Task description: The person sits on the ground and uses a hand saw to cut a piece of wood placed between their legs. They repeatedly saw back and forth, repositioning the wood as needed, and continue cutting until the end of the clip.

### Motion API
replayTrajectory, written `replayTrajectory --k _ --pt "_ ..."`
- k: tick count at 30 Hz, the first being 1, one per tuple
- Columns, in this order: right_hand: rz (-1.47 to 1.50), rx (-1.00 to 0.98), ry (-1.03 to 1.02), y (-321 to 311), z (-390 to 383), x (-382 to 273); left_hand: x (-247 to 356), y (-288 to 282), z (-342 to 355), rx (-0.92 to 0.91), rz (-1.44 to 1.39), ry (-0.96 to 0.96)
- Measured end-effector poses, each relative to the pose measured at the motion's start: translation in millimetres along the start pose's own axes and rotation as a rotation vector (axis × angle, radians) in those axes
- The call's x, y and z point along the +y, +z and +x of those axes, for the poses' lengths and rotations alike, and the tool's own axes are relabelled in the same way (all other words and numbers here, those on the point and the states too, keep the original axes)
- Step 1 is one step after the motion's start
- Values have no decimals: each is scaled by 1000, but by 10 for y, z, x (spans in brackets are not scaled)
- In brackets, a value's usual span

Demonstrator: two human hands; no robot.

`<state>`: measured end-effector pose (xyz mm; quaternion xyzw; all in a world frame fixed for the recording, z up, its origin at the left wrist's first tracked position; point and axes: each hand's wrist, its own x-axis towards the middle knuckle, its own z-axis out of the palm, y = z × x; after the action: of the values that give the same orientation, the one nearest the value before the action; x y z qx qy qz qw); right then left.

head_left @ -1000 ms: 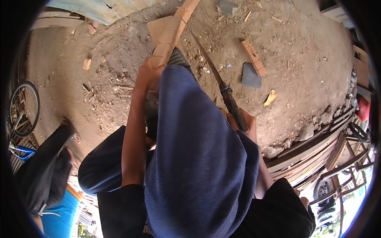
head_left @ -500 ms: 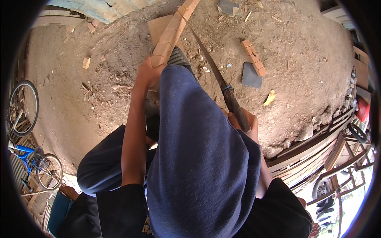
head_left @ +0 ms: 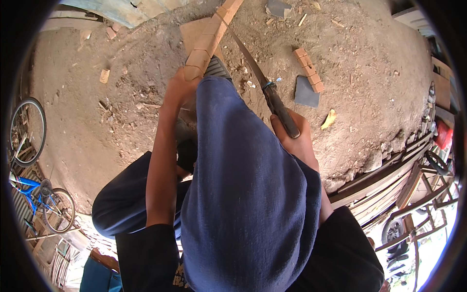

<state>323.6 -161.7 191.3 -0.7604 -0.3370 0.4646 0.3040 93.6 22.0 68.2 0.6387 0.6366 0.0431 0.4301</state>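
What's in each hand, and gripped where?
Right hand: the long-bladed tool, by its dark handle. Left hand: the notched wooden bar, by its near end.

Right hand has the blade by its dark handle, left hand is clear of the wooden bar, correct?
No: the left hand holds the near end of the wooden bar, as the head view shows. The right hand does have the blade by its dark handle.
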Motion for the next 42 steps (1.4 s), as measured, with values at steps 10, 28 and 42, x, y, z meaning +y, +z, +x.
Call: replayTrajectory --k 10,28,42 --pt "-41 30 15 27 -40 -158 -28 124 -18 -27 99 -35" --pt "71 -2 7 -91 -270 5 26 132 -42 54 87 -41" --pt "112 -39 64 21 -136 104 -11 26 15 33 66 -21"
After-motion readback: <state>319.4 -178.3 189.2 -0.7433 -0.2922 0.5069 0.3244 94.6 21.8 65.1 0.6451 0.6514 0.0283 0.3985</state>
